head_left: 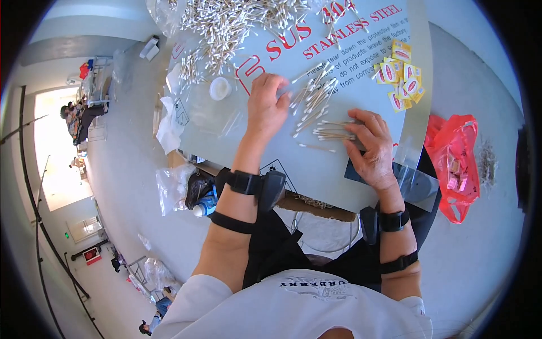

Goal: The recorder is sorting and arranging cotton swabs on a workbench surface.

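My left hand is over the table with bent fingers, thumb and forefinger apart, and nothing visible between them. Just right of it lies a loose spread of cotton swabs. A small bunch of cotton swabs points left out of my right hand, whose thumb and fingers curve round its right end. One single swab rests on the table below that bunch. At the far left, a large heap of cotton swabs covers the table, with a round white lid at its near edge.
Several small yellow-and-white packets lie in a pile on the right of the grey printed table top. A red plastic bag is beyond the right edge. Clear plastic sleeves and crumpled white tissue lie at the left.
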A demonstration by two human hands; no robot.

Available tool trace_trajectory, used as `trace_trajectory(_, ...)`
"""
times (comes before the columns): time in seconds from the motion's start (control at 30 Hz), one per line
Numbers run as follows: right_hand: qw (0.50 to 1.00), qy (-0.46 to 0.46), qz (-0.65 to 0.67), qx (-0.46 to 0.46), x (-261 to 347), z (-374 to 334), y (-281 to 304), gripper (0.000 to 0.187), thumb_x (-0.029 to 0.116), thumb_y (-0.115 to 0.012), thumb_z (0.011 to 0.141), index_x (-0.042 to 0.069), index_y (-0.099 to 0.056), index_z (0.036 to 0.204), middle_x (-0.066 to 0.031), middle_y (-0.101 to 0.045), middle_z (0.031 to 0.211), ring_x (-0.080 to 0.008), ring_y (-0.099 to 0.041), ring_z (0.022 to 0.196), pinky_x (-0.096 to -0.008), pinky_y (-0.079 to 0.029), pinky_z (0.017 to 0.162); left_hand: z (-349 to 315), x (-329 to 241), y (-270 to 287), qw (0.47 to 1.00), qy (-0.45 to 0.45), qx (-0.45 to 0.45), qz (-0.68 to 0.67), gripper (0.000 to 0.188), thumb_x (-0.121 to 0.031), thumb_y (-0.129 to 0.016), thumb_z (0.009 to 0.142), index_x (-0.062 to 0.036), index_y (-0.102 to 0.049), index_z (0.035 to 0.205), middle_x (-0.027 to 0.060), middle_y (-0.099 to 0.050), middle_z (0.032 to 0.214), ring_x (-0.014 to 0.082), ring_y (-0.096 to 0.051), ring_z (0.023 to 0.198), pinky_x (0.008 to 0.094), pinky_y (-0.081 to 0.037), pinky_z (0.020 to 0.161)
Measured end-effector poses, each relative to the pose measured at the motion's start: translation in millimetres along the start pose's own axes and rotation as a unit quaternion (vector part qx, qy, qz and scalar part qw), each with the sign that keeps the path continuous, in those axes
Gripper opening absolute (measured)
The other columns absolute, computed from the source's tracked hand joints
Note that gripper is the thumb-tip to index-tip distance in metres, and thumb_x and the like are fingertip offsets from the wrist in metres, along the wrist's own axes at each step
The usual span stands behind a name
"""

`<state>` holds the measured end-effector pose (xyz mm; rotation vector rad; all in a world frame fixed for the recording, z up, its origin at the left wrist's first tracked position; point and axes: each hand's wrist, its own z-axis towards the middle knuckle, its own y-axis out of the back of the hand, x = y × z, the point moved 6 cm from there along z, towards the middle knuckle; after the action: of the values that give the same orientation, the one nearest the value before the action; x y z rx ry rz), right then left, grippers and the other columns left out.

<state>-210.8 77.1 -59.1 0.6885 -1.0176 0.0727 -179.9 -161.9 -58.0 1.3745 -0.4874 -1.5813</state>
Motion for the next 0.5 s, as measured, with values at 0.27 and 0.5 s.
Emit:
trace_trajectory(0.27,0.998,-0.032,0.041,-0.021,-7.2,3.9,3.3,0.031,-0.001,-0.07,0.069,0.0,-0.064,0.099,-0.0121,-0.062,0.116,-0.0319,-0.058,0.103,-0.0391,-0.046,0.09,9.9,-54.3,-40.8,0.998,-0.039,0.026,0.043,0.022,-0.007,-0.071,0.077,-0.0058,-0.062,0.098,0.0123,-0.059,0.091,0.0316,-0.056,0.089,0.0414,-0.046,0.08)
trace_trajectory(0.5,0.986,-0.104,0.114,-0.068,-23.8,14.6,3.3,0.017,0.0,-0.068,0.077,-0.001,-0.064,0.093,-0.0123,-0.067,0.1,-0.0291,-0.063,0.08,-0.0319,-0.051,0.071,67.0,7.3,-17.9,0.997,-0.003,-0.068,0.032,0.022,-0.009,-0.073,0.077,-0.0021,-0.063,0.096,0.0138,-0.063,0.091,0.0285,-0.062,0.083,0.0394,-0.051,0.076)
